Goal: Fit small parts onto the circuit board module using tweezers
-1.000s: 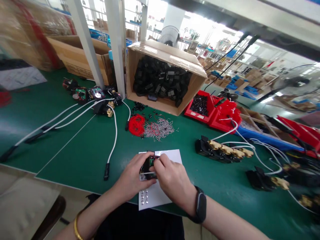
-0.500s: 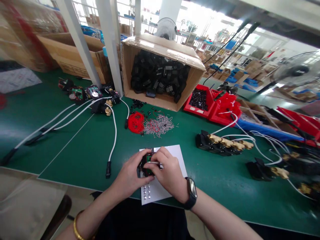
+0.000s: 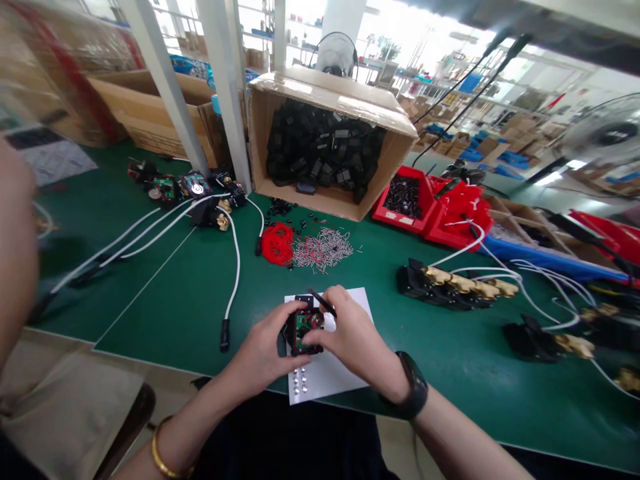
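Note:
My left hand [image 3: 265, 340] is closed around the side of a small open black housing [image 3: 293, 333], thumb at its lower edge and fingers at its upper edge. Inside the housing shows a green circuit board [image 3: 302, 327] with red and dark parts. My right hand [image 3: 350, 340] holds a thin dark stick-like tool [image 3: 323, 303], slanting up and left; its exact kind is unclear. The right thumb reaches over the housing's right part. Beneath both hands lies a white sheet [image 3: 356, 310], with several small shiny round pieces [image 3: 299, 381] at its lower left.
A cardboard box [image 3: 335, 93] of black housings stands behind. Before it lie red wire [image 3: 277, 244] and a pile of small metal pins [image 3: 327, 248]. Black units with brass fittings [image 3: 460, 285] sit right, cabled units [image 3: 165, 189] left. Another person's arm [image 3: 17, 240] enters at left.
My right hand has opened away from the board slightly, and the tool has swung from lying across the housing to pointing up-left. The other person's arm has come into view at left.

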### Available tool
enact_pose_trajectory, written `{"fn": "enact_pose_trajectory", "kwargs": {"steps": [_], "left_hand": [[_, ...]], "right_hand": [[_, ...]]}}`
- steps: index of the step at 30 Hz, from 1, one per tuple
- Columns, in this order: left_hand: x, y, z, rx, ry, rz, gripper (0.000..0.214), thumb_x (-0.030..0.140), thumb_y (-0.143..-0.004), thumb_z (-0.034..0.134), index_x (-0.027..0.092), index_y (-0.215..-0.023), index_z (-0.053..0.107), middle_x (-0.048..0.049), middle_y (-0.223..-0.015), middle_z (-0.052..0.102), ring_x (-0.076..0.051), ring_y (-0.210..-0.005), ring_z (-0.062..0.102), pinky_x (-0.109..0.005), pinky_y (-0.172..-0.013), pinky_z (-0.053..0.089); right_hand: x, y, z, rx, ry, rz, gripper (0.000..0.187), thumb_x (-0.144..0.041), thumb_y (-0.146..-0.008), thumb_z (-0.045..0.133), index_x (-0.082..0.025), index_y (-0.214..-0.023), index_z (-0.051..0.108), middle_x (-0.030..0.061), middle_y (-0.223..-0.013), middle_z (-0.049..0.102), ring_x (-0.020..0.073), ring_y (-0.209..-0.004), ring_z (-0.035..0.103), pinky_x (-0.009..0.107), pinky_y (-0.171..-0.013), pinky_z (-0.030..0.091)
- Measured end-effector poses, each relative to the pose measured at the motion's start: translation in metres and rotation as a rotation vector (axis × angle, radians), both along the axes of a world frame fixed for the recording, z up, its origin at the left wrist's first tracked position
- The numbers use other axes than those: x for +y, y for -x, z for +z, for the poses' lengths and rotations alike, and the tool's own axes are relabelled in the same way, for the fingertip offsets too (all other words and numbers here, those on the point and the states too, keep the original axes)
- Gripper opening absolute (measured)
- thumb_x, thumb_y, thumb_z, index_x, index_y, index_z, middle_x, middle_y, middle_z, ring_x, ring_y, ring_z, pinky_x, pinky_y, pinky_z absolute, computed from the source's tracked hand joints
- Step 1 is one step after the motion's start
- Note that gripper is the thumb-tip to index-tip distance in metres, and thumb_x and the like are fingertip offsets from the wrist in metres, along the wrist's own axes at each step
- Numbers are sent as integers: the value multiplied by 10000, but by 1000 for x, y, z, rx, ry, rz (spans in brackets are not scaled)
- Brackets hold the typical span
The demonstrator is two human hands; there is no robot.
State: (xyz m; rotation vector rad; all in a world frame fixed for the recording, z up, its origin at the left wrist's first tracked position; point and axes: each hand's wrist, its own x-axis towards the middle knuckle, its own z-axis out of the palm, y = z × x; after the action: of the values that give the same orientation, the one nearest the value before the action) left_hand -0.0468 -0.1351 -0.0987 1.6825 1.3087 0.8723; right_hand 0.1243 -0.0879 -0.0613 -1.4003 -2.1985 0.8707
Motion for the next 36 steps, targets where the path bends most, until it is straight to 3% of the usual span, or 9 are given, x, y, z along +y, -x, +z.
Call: {"fn": "enact_pose_trajectory", "kwargs": {"steps": [5, 10, 12, 14, 17, 20, 27, 36], "left_hand": [[-1, 2, 2, -12, 21, 9, 571, 164, -671, 694, 236, -1180, 444, -55, -1194, 544, -233, -1105, 525, -412, -970, 427], [0, 3, -9, -48, 55, 42, 598, 208, -691, 690, 228, -1223, 419, -77, -1245, 509, -245, -1138, 510, -417, -1011, 394], [-2, 4, -13, -71, 70, 56, 623, 261, -701, 698, 221, -1247, 401, -89, -1269, 492, -255, -1152, 503, -420, -1028, 379], [-4, 5, -14, -105, 66, 52, 652, 325, -742, 668, 220, -1303, 352, -98, -1328, 446, -264, -1196, 466, -416, -1052, 351], [-6, 7, -9, -148, 80, 34, 545, 368, -883, 470, 233, -1376, 282, -61, -1429, 340, -243, -1293, 349, -393, -1110, 257], [-5, 8, -3, -130, 113, 43, 457, 352, -931, 356, 244, -1374, 317, -18, -1434, 342, -217, -1316, 312, -379, -1135, 193], [-7, 9, -8, -167, 69, -4, 536, 237, -890, 442, 287, -1393, 265, 11, -1463, 281, -200, -1331, 283, -353, -1140, 191], [-7, 5, -10, -192, 67, 47, 621, 143, -829, 483, 277, -1392, 260, -2, -1445, 314, -207, -1313, 320, -371, -1137, 203]], "right_hand": [[10, -11, -23, 387, 382, -90, 324, -495, -857, 489, -173, -835, 517, -11, -684, 498, 78, -484, 380, 196, -422, 296], [-7, -11, -41, 525, 703, -122, 419, -610, -820, 480, -192, -792, 478, -80, -495, 376, 50, -354, 236, 171, -325, 180], [-16, -8, -41, 605, 797, -158, 429, -622, -796, 503, -195, -813, 469, -110, -449, 310, 46, -330, 180, 166, -301, 152], [-24, -6, -38, 699, 858, -161, 420, -587, -794, 532, -187, -908, 469, -116, -450, 343, 38, -325, 150, 157, -294, 134], [-32, -3, -31, 807, 934, -153, 445, -513, -790, 566, -176, -1049, 435, -74, -551, 497, 24, -332, 152, 148, -303, 108], [-36, -1, -29, 851, 948, -174, 438, -478, -794, 564, -180, -1078, 413, -40, -641, 559, 17, -332, 178, 147, -310, 99], [-38, -2, -34, 880, 904, -164, 386, -394, -765, 635, -138, -1019, 497, -31, -662, 542, 4, -345, 215, 150, -308, 129], [-41, 1, -29, 940, 938, -191, 419, -291, -699, 690, -124, -1048, 530, -27, -681, 525, -3, -365, 195, 153, -309, 105]]}}
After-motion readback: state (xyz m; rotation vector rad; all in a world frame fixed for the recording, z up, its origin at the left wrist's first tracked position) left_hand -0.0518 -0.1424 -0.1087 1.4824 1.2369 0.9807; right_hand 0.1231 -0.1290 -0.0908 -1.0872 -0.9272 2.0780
